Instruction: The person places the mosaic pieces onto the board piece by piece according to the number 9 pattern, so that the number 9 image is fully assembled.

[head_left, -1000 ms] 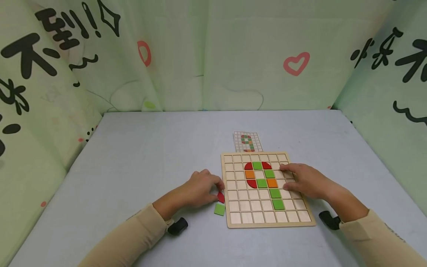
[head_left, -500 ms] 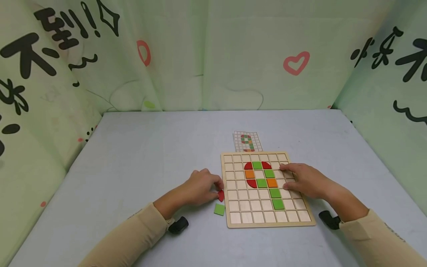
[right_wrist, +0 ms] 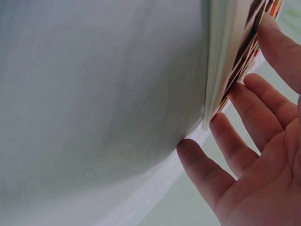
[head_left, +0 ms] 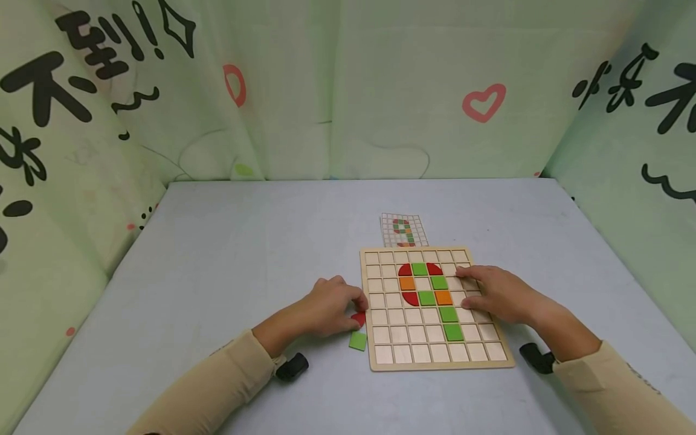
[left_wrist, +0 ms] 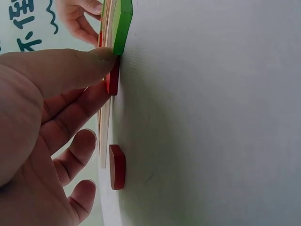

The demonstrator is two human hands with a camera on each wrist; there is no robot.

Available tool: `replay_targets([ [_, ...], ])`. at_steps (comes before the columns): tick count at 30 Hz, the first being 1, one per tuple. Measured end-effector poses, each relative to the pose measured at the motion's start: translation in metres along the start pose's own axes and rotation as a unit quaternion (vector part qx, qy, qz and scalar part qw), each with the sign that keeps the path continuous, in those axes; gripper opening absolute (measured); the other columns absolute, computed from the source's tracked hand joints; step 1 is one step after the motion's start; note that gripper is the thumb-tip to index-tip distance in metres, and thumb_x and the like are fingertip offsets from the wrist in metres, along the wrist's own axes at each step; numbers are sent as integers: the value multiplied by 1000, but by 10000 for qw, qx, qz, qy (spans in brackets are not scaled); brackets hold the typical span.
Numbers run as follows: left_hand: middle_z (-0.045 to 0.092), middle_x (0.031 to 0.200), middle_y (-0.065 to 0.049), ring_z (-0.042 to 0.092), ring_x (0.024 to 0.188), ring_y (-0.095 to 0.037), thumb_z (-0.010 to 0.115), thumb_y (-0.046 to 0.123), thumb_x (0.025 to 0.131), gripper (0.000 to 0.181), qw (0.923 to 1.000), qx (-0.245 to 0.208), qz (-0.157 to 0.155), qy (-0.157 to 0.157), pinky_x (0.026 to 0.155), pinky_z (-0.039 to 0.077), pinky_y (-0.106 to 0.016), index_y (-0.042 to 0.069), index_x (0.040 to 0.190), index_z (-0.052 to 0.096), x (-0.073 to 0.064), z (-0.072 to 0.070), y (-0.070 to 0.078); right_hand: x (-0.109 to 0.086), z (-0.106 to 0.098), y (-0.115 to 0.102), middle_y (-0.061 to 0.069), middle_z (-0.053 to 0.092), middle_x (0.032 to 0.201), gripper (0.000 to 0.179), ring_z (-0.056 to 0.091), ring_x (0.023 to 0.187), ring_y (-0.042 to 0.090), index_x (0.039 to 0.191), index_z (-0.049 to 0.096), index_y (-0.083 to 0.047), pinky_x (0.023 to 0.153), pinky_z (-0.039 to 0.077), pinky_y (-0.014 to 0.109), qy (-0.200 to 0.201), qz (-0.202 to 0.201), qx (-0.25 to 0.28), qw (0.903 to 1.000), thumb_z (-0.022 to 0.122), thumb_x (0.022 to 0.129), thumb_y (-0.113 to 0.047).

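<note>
My left hand [head_left: 333, 307] is at the left edge of a wooden grid board [head_left: 399, 353]. Its thumb and a finger pinch a red block [left_wrist: 113, 80], in the head view a red tile [head_left: 359, 318] partly covered by the fingers. Just nearer to me lies a green square tile [head_left: 357, 341], beside the board's frame. A second red block [left_wrist: 117, 167] shows on the table in the left wrist view; the hand hides it from the head camera. My right hand [head_left: 502, 294] rests on the board's right side with its fingers spread and relaxed.
Red rounded tiles, green squares [head_left: 452, 332] and orange squares [head_left: 443, 298] sit in the grid, forming a 9-like shape. Behind the board, a printed pattern card [head_left: 418, 226] lies partly under its far edge. Curtains [head_left: 380, 90] enclose the table's back and sides.
The red block at my left fingertips has turned, and that hand has shifted very slightly. My right hand and the board have stayed put.
</note>
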State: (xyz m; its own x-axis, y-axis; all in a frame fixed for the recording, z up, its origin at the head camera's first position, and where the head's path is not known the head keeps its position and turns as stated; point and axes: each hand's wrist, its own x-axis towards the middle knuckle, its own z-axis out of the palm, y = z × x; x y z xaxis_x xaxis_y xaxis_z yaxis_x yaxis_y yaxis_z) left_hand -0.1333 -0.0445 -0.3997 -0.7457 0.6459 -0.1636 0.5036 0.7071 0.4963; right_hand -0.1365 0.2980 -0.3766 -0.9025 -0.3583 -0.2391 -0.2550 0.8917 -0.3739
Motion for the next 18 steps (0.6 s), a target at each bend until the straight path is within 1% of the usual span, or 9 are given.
replay_targets([
  [7,60,87,19,46,95,-10,79,20,87,15,9999,90,-147,6,85,35,-35,22,100,71,-1,-2,2,0,0,0,34,47,140,67,43,127,52,141,49,7,101,36,65,-13,-15,17,10000,75,90,-27],
  [11,59,87,20,46,95,-10,79,21,87,16,9997,144,-173,25,85,35,-34,22,101,72,-1,-2,1,0,0,1,34,47,141,67,42,128,52,141,49,7,101,35,65,-24,2,24,10000,75,89,-27],
  [18,61,89,20,47,95,-10,78,19,88,16,9998,93,-193,53,85,35,-34,22,103,73,-3,-1,-2,1,0,1,34,46,141,68,42,129,53,142,48,7,101,35,65,-24,2,46,10000,75,90,-27],
])
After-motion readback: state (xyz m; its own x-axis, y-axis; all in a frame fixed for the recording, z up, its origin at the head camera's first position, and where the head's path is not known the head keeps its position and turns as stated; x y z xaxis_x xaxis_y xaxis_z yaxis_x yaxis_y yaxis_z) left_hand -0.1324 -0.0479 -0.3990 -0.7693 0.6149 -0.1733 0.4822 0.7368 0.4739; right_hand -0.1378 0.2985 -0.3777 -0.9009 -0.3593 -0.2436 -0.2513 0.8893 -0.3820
